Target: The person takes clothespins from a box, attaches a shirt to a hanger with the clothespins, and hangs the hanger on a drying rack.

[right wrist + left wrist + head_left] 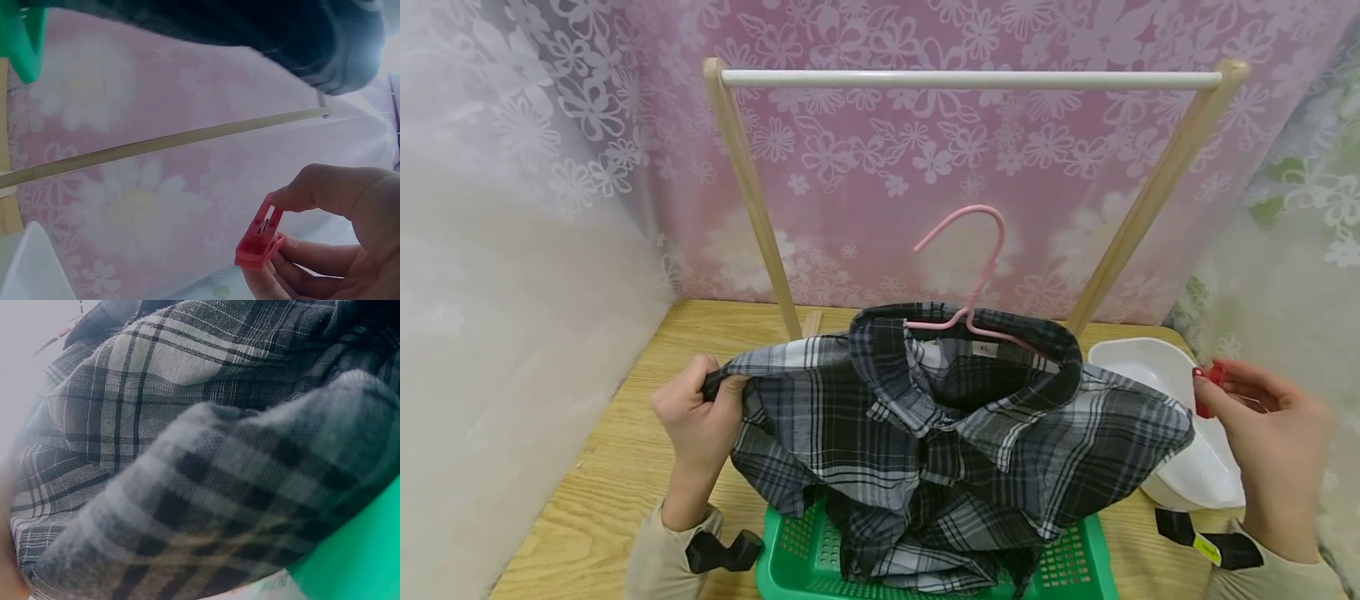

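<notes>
The plaid shirt (pixel 955 433) is already on the pink hanger (pixel 973 275) above the green basket (pixel 925 567), left hand (pixel 696 425) pinching its shoulder, right hand (pixel 1273 433) pinching a red clip (pixel 1210 385), neither clipped nor hung on the rail (pixel 970 80).

Open gap under rail (pixel 970 80), between posts; shirt (pixel 955 433) covers basket (pixel 1075 567), bowl (pixel 1157 367) crowds right side
</notes>
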